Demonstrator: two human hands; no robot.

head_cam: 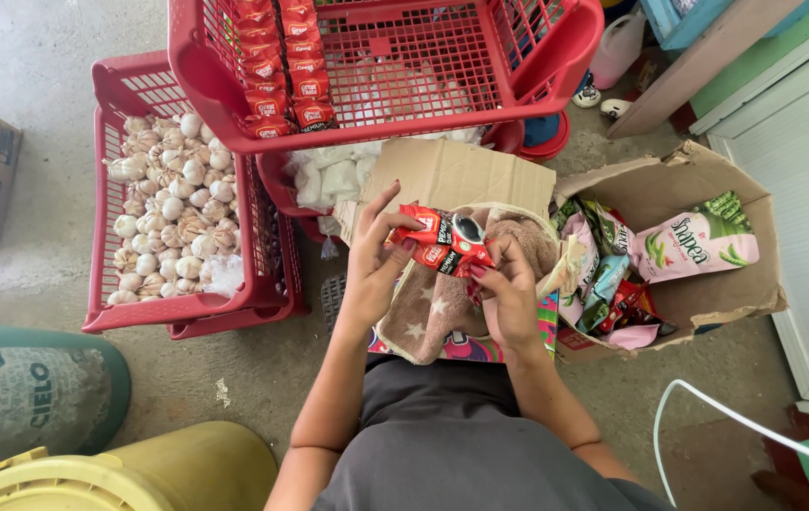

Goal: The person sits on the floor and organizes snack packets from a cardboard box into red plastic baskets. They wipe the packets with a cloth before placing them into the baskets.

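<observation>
Held a strip of glossy red foil sachets (442,241), crinkly and joined end to end, over a soft beige star-patterned towel (433,312) on the lap. Left hand (376,265) pinched one end, fingers closed round the top sachet; right hand (508,293) curled shut on the other end. Sat above a rough, stained grey concrete floor (35,57). Just right, a torn brown cardboard box (707,189) stuffed with shiny snack packets. Left, a red slatted plastic crate (186,308) full of papery white garlic bulbs (172,213). Farther up, a bigger red plastic basket (385,104) with more sachet strips, overhanging and partly blocking the crate.
</observation>
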